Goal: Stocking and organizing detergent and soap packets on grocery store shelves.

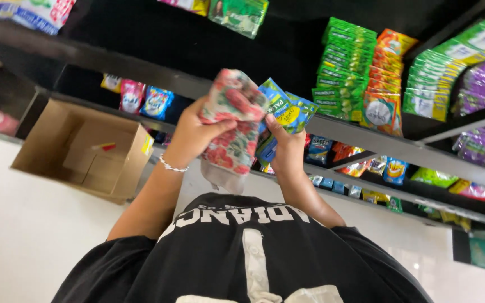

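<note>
The view is inverted: the person's black shirt with white lettering [242,252] fills the lower edge of the frame and both arms reach up toward the dark shelving.

The left hand [195,134] is closed around a soft floral-printed cloth in red, pink and cream [232,126], thumb across its front and fingers behind it. A grey end of the cloth hangs below the hand. A thin beaded bracelet [172,166] sits on that wrist.

The right hand [284,148] is clamped on a small bunch of blue, green and yellow foil sachets [284,112], thumb pressed on the front face. The sachets stand touching the right side of the cloth, in front of the front edge of the dark shelf board [366,137].

On the shelf, right of the hands, hang stacked strips of green sachets [343,67] and orange sachets [385,84], just beside each other. Further right are more green and purple sachet strips [478,73]. Small pink and blue packets [141,101] sit at the back of the shelf left of the hands. An open brown cardboard box [85,148] stands at the left end of the shelf, near the left forearm; a small item lies inside it, too small to tell.
</note>
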